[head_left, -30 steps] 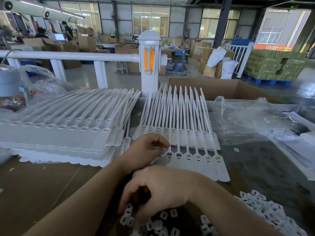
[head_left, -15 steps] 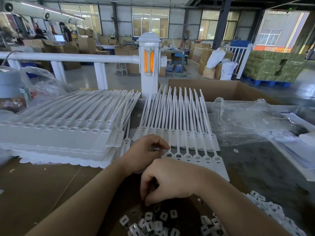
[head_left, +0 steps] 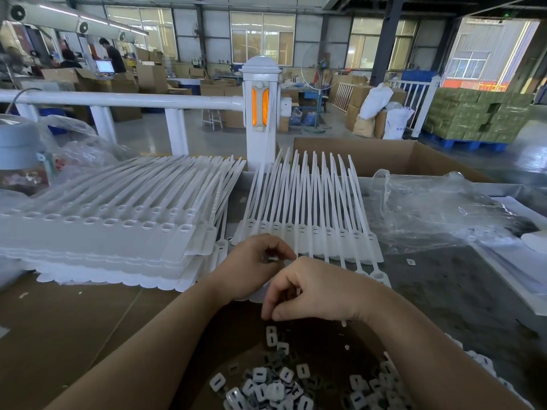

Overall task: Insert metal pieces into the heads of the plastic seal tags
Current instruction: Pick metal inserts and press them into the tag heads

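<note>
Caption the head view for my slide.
Two hands, left hand and right hand, work at a row of white seal tags above a pile of small pieces.

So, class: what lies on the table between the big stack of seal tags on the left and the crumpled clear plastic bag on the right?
In the head view, a fanned row of white seal tags lies between the stack and the bag.

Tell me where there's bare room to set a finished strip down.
Bare brown cardboard lies below the stacked tags, beside the left forearm. Dark tabletop is open right of the fanned tags. Crowded: the metal pieces near both hands.
</note>
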